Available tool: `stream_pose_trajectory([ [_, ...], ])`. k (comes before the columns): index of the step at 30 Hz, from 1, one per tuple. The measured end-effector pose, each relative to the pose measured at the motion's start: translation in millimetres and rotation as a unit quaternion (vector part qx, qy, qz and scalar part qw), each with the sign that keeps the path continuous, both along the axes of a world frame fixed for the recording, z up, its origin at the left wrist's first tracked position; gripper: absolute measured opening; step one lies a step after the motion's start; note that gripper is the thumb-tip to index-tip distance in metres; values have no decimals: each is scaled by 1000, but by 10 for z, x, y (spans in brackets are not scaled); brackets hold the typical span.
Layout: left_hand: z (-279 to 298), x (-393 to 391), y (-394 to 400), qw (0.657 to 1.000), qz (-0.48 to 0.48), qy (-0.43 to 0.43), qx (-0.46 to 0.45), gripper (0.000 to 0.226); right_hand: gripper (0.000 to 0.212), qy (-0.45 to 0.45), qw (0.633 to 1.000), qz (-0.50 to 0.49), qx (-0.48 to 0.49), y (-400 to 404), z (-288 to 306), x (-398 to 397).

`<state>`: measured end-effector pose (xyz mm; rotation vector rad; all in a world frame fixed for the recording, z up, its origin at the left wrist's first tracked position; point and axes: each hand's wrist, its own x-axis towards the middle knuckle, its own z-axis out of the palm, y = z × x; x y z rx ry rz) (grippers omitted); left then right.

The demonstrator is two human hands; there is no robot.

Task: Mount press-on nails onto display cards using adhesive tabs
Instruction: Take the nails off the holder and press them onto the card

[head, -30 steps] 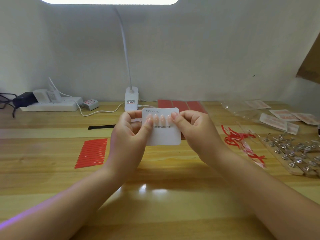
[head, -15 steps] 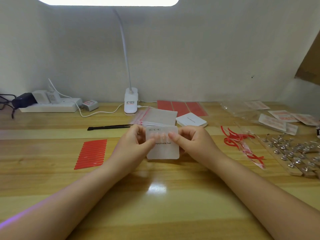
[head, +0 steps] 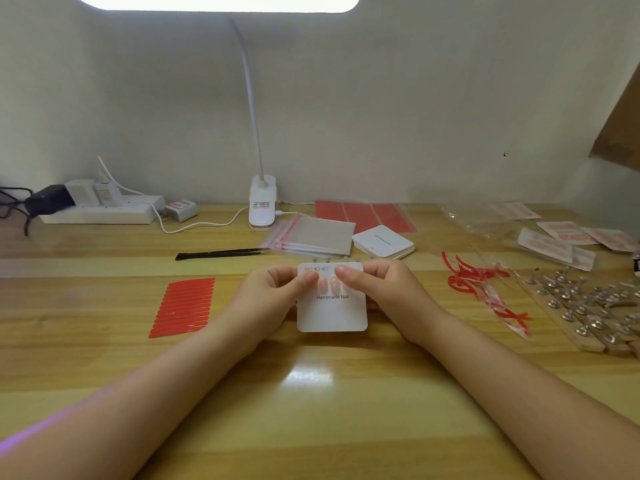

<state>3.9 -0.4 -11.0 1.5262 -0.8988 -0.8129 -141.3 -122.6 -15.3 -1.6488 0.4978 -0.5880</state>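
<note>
A white display card (head: 331, 313) printed "Handmade Nail" lies low over the wooden table at the centre. Pale pink press-on nails (head: 329, 285) sit in a row above the print. My left hand (head: 273, 292) holds the card's left edge, thumb on the nail row. My right hand (head: 381, 289) holds the right edge, its thumb pressing the nails from the other side. A red sheet of adhesive tabs (head: 183, 306) lies to the left.
Behind the card lie clear zip bags (head: 311, 237), a stack of blank cards (head: 382, 242), black tweezers (head: 221, 253) and red sheets (head: 363, 214). A lamp base (head: 262, 202) and power strip (head: 100, 211) stand at the back. Red peeled strips (head: 478, 282) and wooden nail stands (head: 588, 306) are on the right.
Both hands have lowered the card from in front of the lamp base down toward the table and nearer to me. The thumbs stay on the nail row.
</note>
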Motion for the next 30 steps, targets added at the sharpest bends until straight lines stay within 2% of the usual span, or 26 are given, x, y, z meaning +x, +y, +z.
stream_pose_trajectory([
  [8,-35,-9,-3,999,27,-21,-17,15,10,12,1000,-3,-18,19,-57,31],
  [13,-6,-1,20,999,11,34,-40,26,13,-10,1000,23,1,39,-26,20],
  [15,11,2,13,999,-3,16,-36,29,19,-16,999,37,2,45,-13,15],
  [18,-8,3,5,999,-23,10,-42,21,22,-18,999,52,4,46,-7,14],
  [22,-57,25,-5,998,-17,-15,-51,35,27,-13,998,63,-5,30,-25,16],
  [26,-83,35,-2,998,-23,-14,-54,33,20,-20,996,82,10,12,-46,24],
  [30,-100,33,-27,998,-9,-35,-47,35,19,-9,998,67,-15,28,-59,27],
])
